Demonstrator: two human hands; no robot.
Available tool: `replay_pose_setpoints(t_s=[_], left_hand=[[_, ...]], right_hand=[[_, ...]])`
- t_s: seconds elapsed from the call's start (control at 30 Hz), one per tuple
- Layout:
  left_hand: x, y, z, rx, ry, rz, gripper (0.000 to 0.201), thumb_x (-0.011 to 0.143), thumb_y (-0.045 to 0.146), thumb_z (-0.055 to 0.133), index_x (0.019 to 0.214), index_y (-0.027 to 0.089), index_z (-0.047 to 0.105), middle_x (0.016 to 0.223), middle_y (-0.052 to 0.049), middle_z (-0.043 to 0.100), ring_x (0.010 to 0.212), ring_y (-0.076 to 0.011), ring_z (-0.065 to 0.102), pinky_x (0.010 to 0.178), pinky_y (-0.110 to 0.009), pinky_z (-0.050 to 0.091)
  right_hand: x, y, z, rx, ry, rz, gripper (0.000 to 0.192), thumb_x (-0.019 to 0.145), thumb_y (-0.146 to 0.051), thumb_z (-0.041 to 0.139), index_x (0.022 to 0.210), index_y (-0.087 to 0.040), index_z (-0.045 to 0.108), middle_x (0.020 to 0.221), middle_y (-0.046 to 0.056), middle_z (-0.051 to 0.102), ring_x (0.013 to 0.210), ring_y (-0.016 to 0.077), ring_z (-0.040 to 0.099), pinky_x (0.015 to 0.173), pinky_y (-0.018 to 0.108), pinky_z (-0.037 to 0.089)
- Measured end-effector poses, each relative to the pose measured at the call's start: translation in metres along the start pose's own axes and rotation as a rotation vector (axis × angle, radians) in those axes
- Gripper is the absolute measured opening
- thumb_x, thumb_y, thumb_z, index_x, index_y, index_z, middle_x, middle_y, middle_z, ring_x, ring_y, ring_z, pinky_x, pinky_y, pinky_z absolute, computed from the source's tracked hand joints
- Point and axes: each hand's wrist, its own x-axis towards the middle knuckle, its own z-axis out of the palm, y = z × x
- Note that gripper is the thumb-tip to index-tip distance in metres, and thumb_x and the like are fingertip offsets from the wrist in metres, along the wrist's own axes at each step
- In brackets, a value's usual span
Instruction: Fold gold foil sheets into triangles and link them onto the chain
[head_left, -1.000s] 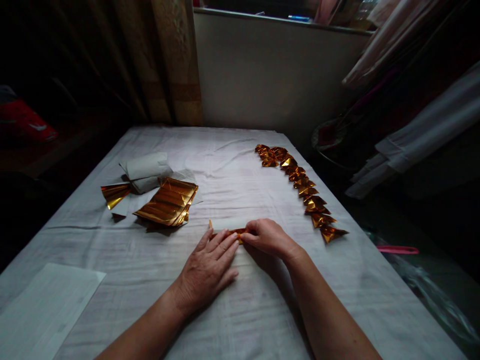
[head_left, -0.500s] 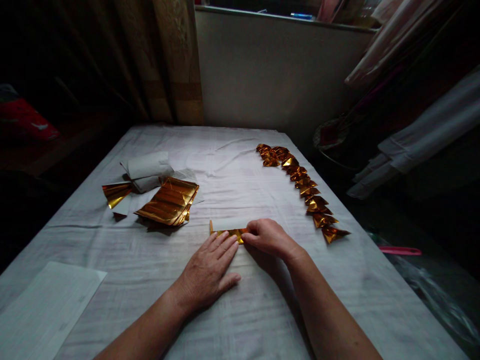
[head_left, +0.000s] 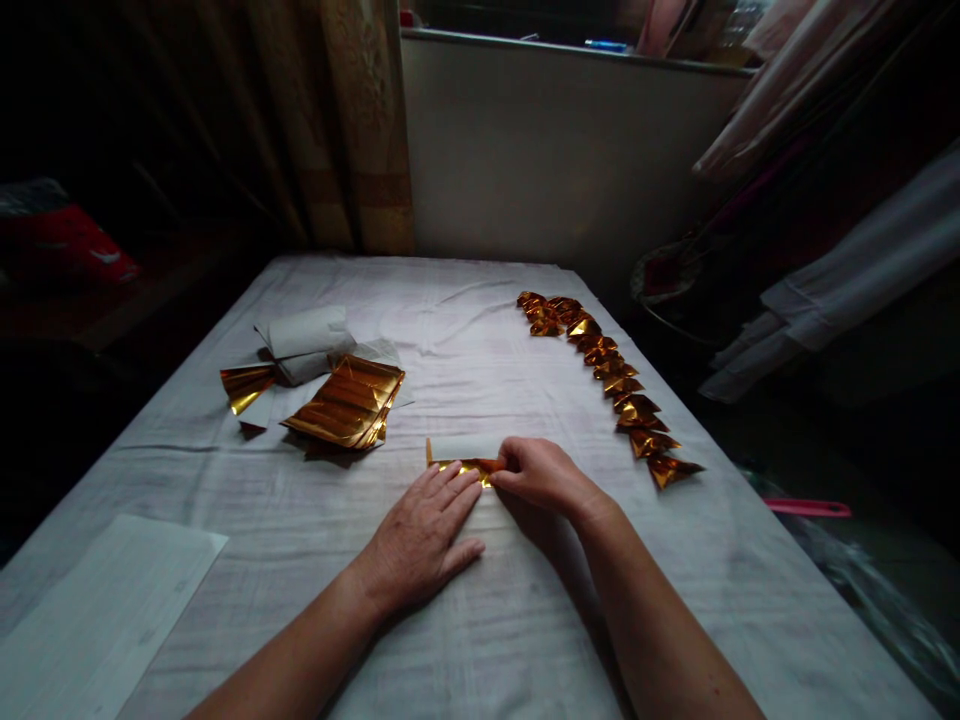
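Note:
A small gold foil sheet (head_left: 459, 457), its white back folded over on top, lies on the white cloth in front of me. My left hand (head_left: 424, 535) rests flat on the cloth with its fingertips on the sheet's near edge. My right hand (head_left: 544, 475) pinches the sheet's right end between thumb and fingers. A stack of gold foil sheets (head_left: 346, 403) lies to the left, and a row of several folded gold pieces (head_left: 609, 378) runs along the right side.
The table (head_left: 480, 620) is covered in white cloth. A folded white paper (head_left: 304, 338) and a loose gold piece (head_left: 246, 385) sit behind the stack. A white sheet (head_left: 105, 610) lies at the near left. Curtains and a wall stand behind; the table's right edge drops off into dark clutter.
My left hand slid back slightly, uncovering more of the gold edge. The right hand stays pinched on the sheet's right end. The view shifted a little.

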Motion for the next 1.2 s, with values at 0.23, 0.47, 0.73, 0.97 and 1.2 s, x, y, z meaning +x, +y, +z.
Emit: replay_pose_setpoints(t_s=[0.23, 0.47, 0.73, 0.97, 1.2], left_hand=[[-0.001, -0.001, 0.006, -0.003, 0.033, 0.001, 0.058, 0.096, 0.048, 0.049, 0.146, 0.02, 0.042, 0.15, -0.01, 0.049, 0.141, -0.0258, 0.04, 0.119, -0.047, 0.032], [0.001, -0.001, 0.006, -0.037, 0.068, 0.001, 0.058, 0.095, 0.045, 0.052, 0.146, 0.018, 0.042, 0.148, -0.012, 0.05, 0.139, -0.0267, 0.043, 0.117, -0.049, 0.035], [0.001, -0.005, 0.006, -0.049, 0.096, 0.013, 0.057, 0.094, 0.046, 0.054, 0.144, 0.018, 0.046, 0.147, -0.013, 0.05, 0.137, -0.0269, 0.044, 0.116, -0.047, 0.037], [-0.014, -0.018, 0.007, 0.046, 0.066, 0.029, 0.056, 0.098, 0.049, 0.045, 0.145, 0.019, 0.045, 0.15, -0.012, 0.048, 0.14, -0.0241, 0.042, 0.117, -0.046, 0.034], [-0.038, -0.029, 0.003, 0.118, 0.06, -0.057, 0.058, 0.099, 0.049, 0.042, 0.148, 0.018, 0.041, 0.15, -0.011, 0.048, 0.142, -0.0256, 0.041, 0.118, -0.049, 0.029]], right_hand=[[-0.02, -0.004, 0.018, 0.061, 0.264, -0.055, 0.031, 0.09, -0.02, 0.051, 0.119, -0.02, 0.062, 0.096, 0.005, 0.073, 0.085, 0.0181, 0.066, 0.075, 0.027, 0.045], [-0.042, -0.009, 0.059, -0.121, 0.259, -0.269, 0.053, 0.097, -0.033, 0.043, 0.148, -0.017, 0.043, 0.156, 0.01, 0.038, 0.147, 0.0265, 0.028, 0.12, 0.049, 0.021], [-0.053, 0.001, 0.064, -0.203, 0.152, -0.252, 0.065, 0.099, -0.051, 0.038, 0.155, -0.02, 0.029, 0.162, 0.005, 0.02, 0.151, 0.0274, 0.016, 0.121, 0.054, 0.012], [-0.056, -0.002, 0.065, -0.225, 0.175, -0.214, 0.064, 0.099, -0.053, 0.037, 0.154, -0.021, 0.03, 0.162, 0.006, 0.023, 0.15, 0.0292, 0.018, 0.12, 0.055, 0.013], [-0.056, -0.002, 0.065, -0.225, 0.182, -0.209, 0.066, 0.098, -0.054, 0.037, 0.154, -0.019, 0.03, 0.161, 0.006, 0.024, 0.15, 0.0292, 0.019, 0.12, 0.055, 0.013]])
